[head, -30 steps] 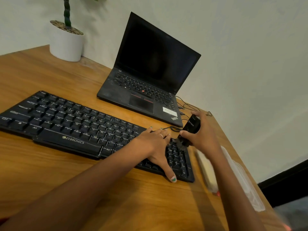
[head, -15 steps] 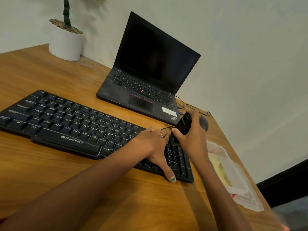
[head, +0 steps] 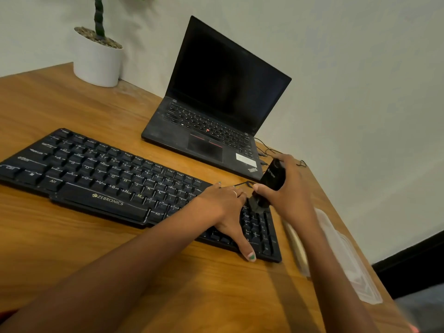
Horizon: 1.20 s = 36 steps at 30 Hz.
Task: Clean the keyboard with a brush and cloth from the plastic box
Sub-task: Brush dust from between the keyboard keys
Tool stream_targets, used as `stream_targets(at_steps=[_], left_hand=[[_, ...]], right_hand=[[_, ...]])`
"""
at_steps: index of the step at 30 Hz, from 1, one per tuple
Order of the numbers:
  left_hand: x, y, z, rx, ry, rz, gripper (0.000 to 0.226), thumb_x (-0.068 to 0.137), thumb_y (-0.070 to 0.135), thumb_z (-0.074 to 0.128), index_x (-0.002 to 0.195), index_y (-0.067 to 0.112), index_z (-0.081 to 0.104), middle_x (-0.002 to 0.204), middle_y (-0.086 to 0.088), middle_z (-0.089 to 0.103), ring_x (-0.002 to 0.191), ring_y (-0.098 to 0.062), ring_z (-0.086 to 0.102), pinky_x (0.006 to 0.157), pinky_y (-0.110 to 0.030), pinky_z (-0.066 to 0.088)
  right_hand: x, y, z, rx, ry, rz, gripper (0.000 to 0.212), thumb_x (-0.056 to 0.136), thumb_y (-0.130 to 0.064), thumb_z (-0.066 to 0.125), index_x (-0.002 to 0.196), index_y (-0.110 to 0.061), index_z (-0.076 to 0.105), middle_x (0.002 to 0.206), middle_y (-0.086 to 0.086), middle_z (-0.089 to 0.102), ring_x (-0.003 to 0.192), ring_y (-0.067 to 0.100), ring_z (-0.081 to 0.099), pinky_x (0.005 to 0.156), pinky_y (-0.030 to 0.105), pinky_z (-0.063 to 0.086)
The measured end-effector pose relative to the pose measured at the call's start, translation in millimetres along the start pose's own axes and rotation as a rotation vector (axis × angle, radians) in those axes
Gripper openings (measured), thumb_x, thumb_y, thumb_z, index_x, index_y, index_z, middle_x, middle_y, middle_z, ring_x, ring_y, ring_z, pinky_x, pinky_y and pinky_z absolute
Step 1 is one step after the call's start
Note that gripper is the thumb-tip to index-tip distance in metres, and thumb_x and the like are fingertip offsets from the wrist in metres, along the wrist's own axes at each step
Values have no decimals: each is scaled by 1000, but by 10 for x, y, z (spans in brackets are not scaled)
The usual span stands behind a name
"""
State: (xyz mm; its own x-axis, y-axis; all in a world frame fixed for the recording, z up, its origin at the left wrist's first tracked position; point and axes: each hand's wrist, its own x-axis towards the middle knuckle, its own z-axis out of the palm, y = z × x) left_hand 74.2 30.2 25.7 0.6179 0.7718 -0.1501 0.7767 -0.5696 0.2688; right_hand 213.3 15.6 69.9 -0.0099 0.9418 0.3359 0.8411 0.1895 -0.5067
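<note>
— Looking at the keyboard (head: 115, 179): black, dusty, white legends, lying aslant on the wooden bench (head: 72, 248).
— And the hands?
— Left hand (head: 223, 207) rests flat on its right end, fingers straight. Right hand (head: 286, 191) grips a black brush (head: 269, 186), bristles down on the number-pad keys.
— Room?
— Plastic box (head: 341, 255) sits beside the bench's right edge; laptop (head: 216, 121) just behind.
</note>
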Motion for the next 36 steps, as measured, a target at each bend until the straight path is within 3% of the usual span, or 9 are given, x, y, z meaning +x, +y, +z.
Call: stream_targets(at_steps=[3,6,11,15,18,24,27,31,36], left_hand=[[-5,1,5,-2,-8,-1,132,59,82,65,155,13,5,163,-2,5,149,-22,3,120,-47,2],[0,-3,4,-9,-9,-3,133,59,81,66,155,12,4,162,-3,6,149,-23,3,120,-48,3],[9,-7,19,1,-8,-1,133,58,83,65,155,13,6,162,-1,6,149,-22,4,120,-48,3],[-7,4,-6,7,-14,1,131,60,81,65,155,11,6,163,-3,4,149,-23,2,120,-49,3],[-2,-2,-4,12,-8,1,130,61,81,65,154,11,7,162,-4,6,149,-24,3,120,-48,3],[-18,5,-8,0,0,9,129,61,80,66,154,11,10,162,-3,8,148,-23,5,120,-47,3],[-14,3,0,6,-3,3,129,61,80,65,154,11,8,162,-3,6,149,-23,4,120,-47,2],[-10,-1,-2,8,-10,1,131,60,81,65,154,11,6,163,-3,5,149,-23,3,120,-49,2],[-8,3,-3,16,-12,5,131,61,81,64,154,11,5,163,-3,3,149,-22,1,120,-48,1]], right_hand=[[-90,33,109,-14,55,-33,66,78,-17,75,130,-26,35,91,-20,44,81,4,52,56,9,42],[-7,18,-77,-30,-81,77,68,75,-17,77,129,-28,37,93,-17,42,72,4,48,52,14,48],[-177,-7,90,-22,91,-76,64,76,-13,75,128,-24,39,87,-29,37,74,-5,48,68,14,42],[-90,-33,-142,-11,-75,62,67,74,-17,77,128,-28,39,87,-20,41,79,6,52,57,15,48],[-164,38,-51,5,47,-17,66,75,-19,77,128,-25,38,91,-23,43,78,1,51,57,10,42],[-244,28,-176,-13,2,24,64,76,-20,76,125,-29,37,93,-23,45,75,-2,51,53,8,42],[-351,39,-20,-12,96,-50,65,77,-18,75,129,-26,36,93,-23,46,82,-1,52,69,15,46],[-320,6,-134,12,-27,43,65,77,-16,75,127,-28,36,87,-26,39,72,-5,48,57,14,47],[-478,10,7,-24,78,-48,64,79,-18,74,126,-33,34,86,-24,46,74,-3,53,60,11,46]])
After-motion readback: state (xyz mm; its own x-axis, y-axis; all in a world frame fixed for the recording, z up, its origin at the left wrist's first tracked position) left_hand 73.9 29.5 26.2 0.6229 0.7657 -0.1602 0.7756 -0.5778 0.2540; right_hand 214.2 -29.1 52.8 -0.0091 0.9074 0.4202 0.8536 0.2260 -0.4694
